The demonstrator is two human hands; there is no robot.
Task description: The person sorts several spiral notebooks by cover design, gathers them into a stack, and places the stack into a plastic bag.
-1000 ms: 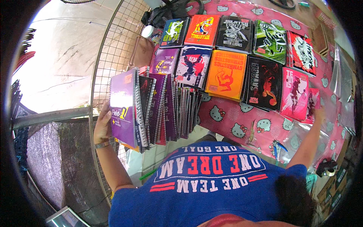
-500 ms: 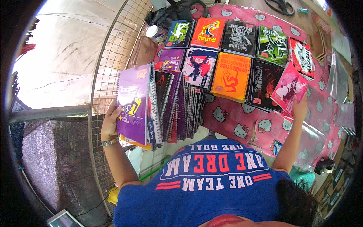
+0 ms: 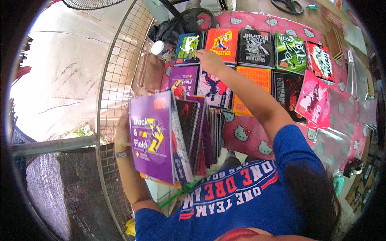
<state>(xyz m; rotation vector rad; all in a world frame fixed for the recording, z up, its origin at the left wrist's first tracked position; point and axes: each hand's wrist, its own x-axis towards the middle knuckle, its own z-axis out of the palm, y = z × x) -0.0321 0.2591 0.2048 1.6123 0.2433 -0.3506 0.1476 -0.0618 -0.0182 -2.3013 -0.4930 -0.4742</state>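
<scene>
My left hand (image 3: 122, 132) grips an upright stack of spiral notebooks (image 3: 177, 136) from the left side; a purple cover faces me. My right hand (image 3: 208, 60) reaches far across the table and rests on the lower right corner of a green and blue notebook (image 3: 187, 47), next to an orange notebook (image 3: 223, 39). Its fingers curl there, and I cannot tell whether they grip. A pink notebook (image 3: 313, 98) lies tilted at the right, overlapping a black one (image 3: 287, 90). More notebooks lie in rows on the pink patterned tablecloth (image 3: 249, 138).
A wire grid panel (image 3: 114, 80) stands along the table's left side. A black bag (image 3: 181, 24) and a white-lidded jar (image 3: 158, 47) sit at the far left corner. Clear plastic sleeves (image 3: 360, 80) lie at the right edge, and a tape roll (image 3: 356, 170) below them.
My right hand let go of the pink notebook at the right and swept left to the green and blue notebook. The stack in my left hand moved nearer and lower.
</scene>
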